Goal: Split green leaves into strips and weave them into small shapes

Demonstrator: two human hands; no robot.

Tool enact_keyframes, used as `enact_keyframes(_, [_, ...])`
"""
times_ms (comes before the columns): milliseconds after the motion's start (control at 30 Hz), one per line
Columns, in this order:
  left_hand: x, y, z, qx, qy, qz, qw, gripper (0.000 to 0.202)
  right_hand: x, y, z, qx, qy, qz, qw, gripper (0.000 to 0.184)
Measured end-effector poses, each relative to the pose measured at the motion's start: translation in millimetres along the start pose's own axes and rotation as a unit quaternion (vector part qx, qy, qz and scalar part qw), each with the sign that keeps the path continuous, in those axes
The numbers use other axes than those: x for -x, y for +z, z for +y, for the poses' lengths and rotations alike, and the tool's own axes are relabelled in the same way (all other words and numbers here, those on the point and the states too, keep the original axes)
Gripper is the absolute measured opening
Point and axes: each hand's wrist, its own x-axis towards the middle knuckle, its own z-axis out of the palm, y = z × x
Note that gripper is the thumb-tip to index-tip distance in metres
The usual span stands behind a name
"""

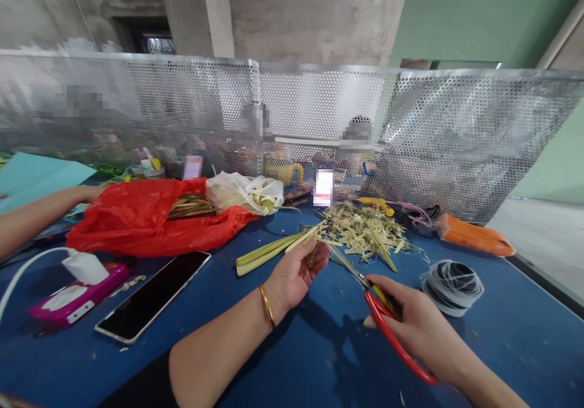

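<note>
My left hand point(298, 270), with a gold bangle at the wrist, is closed on a few pale green plant stalks point(269, 250) that stretch out to its left above the blue table. Red-handled scissors point(381, 317) are gripped in my right hand point(413, 314), their blades pointing up and left towards the left fingertips. How far the blades are parted is hard to make out. Just beyond both hands lies a heap of cut stalk pieces point(365, 228).
A red plastic bag point(132, 213) with dried stalks and a white bag point(228, 189) lie at left. A phone point(155, 298) and purple power strip point(77, 295) are nearer. String spool point(452, 286) and orange packet point(474, 235) sit right. A perforated metal screen point(319, 98) stands behind; another person's arm point(41, 219) reaches in.
</note>
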Motion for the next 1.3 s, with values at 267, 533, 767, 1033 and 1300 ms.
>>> enact_keyframes(267, [2,1.4,1,-0.021,-0.009,-0.009,1.000,0.010,-1,3,4,0.010,-0.034,0.012,0.999,0.047])
enact_keyframes(533, [0,0.1,2,-0.023,-0.006,-0.016,1.000,0.012,-1,5,1,-0.010,-0.059,0.007,0.998,0.037])
enact_keyframes(767, [-1,-2.6,1,-0.028,0.002,-0.014,1.000,0.006,-2,7,3,-0.005,-0.025,0.003,1.000,0.040])
enact_keyframes(1033, [-7,-5.8,1,-0.078,0.067,-0.004,0.995,0.010,-1,15,8,-0.080,-0.031,0.006,0.996,0.057])
enact_keyframes(1300, [-3,-5.7,-4,-0.181,0.142,0.007,0.973,0.027,2,19,1,-0.003,-0.023,0.020,1.000,0.050])
